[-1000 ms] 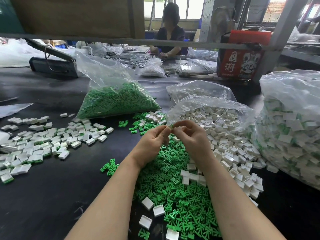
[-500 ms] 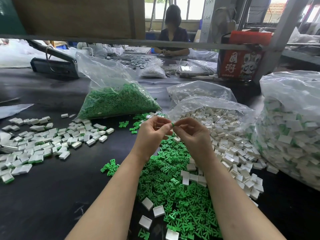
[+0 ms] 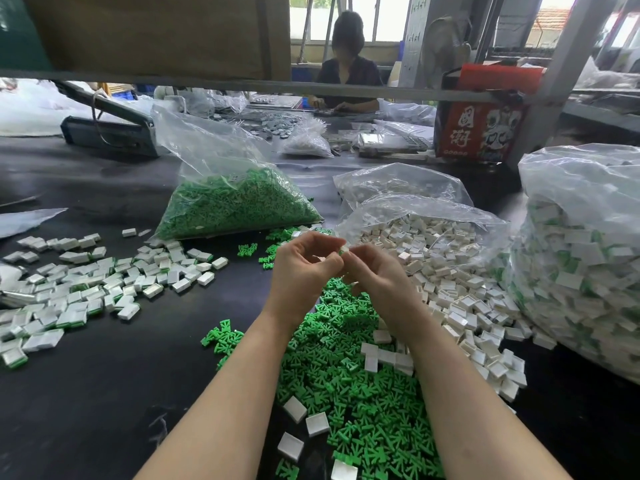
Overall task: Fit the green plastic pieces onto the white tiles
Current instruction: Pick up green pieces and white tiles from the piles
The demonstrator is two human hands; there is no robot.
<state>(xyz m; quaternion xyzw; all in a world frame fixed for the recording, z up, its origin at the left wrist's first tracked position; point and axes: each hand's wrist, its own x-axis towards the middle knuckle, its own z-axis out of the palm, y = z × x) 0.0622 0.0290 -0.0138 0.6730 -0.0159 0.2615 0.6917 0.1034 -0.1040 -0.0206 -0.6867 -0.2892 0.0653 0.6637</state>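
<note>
Two hands meet above the black table [image 3: 86, 393], fingertips together. The left hand [image 3: 303, 271] and right hand [image 3: 377, 282] both pinch one small piece [image 3: 343, 251] between them; it looks pale with a hint of green, but it is too small to tell whether it is a tile, a green piece, or both joined.

Below the wrists, near the middle of the table, lies a loose heap of green pieces [image 3: 346, 375], with a few white tiles [image 3: 317, 424] scattered on it. Just right of the hands an open clear bag [image 3: 415, 209] spills white tiles toward the near edge. At far right stands a full bag [image 3: 588, 265] of white tiles showing green among them. Far of the hands, slightly left, a bag of green pieces [image 3: 235, 202] rests on the table. On the left, well apart from the hands, lies a spread of tiles [image 3: 86, 282], some with green edges showing.

Across the table, far side, another person [image 3: 346, 74] sits at work. A red box [image 3: 481, 123] stands far right beside a metal post.
</note>
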